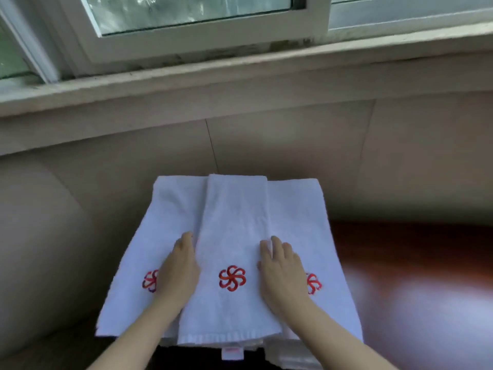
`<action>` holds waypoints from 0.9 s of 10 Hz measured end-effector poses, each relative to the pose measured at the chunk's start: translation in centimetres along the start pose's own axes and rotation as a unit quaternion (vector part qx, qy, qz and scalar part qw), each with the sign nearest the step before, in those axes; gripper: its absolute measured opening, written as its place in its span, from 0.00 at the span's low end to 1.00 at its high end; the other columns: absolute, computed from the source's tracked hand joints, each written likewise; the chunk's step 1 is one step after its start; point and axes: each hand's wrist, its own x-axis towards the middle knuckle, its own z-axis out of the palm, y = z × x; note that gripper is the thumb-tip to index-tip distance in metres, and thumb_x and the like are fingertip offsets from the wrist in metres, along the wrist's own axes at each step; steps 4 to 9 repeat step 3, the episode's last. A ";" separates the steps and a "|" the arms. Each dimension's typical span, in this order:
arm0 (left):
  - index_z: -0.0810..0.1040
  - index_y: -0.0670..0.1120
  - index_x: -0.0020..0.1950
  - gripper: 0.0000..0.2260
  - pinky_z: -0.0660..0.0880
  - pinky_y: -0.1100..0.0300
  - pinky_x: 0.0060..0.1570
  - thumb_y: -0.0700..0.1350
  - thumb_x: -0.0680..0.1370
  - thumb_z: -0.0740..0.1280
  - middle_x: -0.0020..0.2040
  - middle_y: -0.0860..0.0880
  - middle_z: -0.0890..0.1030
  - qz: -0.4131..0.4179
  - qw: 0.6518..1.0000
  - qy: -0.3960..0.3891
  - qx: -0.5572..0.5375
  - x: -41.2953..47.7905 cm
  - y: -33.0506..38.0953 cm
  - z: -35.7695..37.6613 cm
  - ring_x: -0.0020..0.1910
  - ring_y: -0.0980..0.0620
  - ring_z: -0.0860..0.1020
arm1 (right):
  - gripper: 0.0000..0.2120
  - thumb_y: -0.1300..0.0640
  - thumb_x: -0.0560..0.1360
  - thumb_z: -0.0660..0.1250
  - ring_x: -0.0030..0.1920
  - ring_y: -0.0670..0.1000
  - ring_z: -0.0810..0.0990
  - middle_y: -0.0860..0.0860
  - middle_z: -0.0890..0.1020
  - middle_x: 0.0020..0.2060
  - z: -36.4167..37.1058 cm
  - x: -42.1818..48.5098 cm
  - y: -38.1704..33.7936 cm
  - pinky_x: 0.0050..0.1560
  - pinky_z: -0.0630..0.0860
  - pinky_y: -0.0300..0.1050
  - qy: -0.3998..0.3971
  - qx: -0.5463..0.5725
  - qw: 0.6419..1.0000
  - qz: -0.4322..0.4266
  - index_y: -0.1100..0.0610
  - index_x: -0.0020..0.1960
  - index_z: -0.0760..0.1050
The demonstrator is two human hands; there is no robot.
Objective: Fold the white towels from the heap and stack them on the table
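Note:
A narrow folded white towel [232, 236] with a red pinwheel emblem lies lengthwise down the middle of a wider white towel [298, 209] that shows a similar emblem on each side. My left hand [179, 268] rests flat along the narrow towel's left edge, fingers straight. My right hand [282, 271] lies flat on its right edge, fingers straight and pointing away from me. More folded white cloth shows under the near right corner [288, 353]. The heap is out of view.
The towels lie on a glossy dark red-brown table [400, 263] that extends to the right. A beige tiled wall [266, 134] and a window sill [240, 76] rise just behind. A small white label [232, 353] hangs from the narrow towel's near hem.

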 end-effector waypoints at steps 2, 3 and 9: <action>0.86 0.47 0.49 0.16 0.80 0.56 0.37 0.39 0.67 0.62 0.50 0.48 0.85 0.269 0.956 0.000 0.119 -3.9 -0.3 -4.0 0.44 0.52 0.84 | 0.29 0.47 0.83 0.46 0.77 0.52 0.45 0.51 0.45 0.78 -2.4 -2.6 -0.7 0.75 0.44 0.55 -0.278 0.025 0.960 0.024 0.57 0.78 0.40; 0.85 0.47 0.53 0.27 0.80 0.58 0.41 0.40 0.54 0.80 0.54 0.50 0.83 0.236 0.956 -0.143 0.100 -7.5 -2.1 -5.9 0.46 0.53 0.84 | 0.29 0.47 0.82 0.47 0.77 0.52 0.46 0.50 0.45 0.78 -5.5 -6.0 -2.0 0.74 0.47 0.56 -0.373 0.030 0.927 0.001 0.56 0.78 0.42; 0.85 0.47 0.53 0.27 0.80 0.58 0.41 0.40 0.54 0.80 0.54 0.50 0.83 0.236 0.956 -0.143 0.100 -7.5 -2.1 -5.9 0.46 0.53 0.84 | 0.29 0.47 0.82 0.47 0.77 0.52 0.46 0.50 0.45 0.78 -5.5 -6.0 -2.0 0.74 0.47 0.56 -0.373 0.030 0.927 0.001 0.56 0.78 0.42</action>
